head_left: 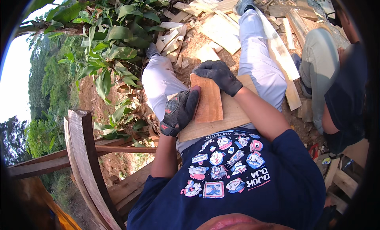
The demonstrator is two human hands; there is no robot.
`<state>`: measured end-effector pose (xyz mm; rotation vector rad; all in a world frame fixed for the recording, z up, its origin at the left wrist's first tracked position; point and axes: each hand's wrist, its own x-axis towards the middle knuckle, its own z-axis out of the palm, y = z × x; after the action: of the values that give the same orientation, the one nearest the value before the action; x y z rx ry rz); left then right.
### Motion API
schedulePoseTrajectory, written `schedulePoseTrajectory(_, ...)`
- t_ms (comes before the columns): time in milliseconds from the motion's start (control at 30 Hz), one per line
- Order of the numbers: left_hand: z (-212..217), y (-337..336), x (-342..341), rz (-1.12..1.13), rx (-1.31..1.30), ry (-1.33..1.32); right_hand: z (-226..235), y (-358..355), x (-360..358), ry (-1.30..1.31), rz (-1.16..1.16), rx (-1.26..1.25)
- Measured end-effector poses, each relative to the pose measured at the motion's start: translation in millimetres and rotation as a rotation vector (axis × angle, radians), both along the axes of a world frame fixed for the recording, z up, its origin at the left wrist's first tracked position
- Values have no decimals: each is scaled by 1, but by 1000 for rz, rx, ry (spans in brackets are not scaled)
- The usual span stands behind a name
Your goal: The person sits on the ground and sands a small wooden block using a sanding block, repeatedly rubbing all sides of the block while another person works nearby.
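You have two gloved hands, left [179, 111] and right [219, 75], on two boards: one reddish [208, 101], one pale [229, 115]; one other person [340, 83] sits right
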<state>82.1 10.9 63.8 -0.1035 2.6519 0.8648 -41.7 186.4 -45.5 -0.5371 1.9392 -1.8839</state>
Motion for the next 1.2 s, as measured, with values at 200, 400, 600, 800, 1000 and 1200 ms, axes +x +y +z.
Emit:
schedulePoseTrajectory(200, 6, 7, 3, -45, -24, 235, 28, 4, 7, 15, -128, -18)
schedulePoseTrajectory(400, 0, -11, 9, -84, 16, 365, 36, 0, 38, -211, -287, -375)
schedulePoseTrajectory(600, -12, -6, 14, -3, 228, 437, 37, 22, 87, -249, -275, -280)
schedulePoseTrajectory(800, -4, 9, 14, -132, 246, 550, 79, 30, 53, -102, -258, -210)
schedulePoseTrajectory(1000, 10, -9, 11, -11, 245, 711, 77, 25, 88, -71, -178, -127)
schedulePoseTrajectory(1200, -5, -2, 24, -126, 156, 658, 60, 13, 67, -418, -187, -499)
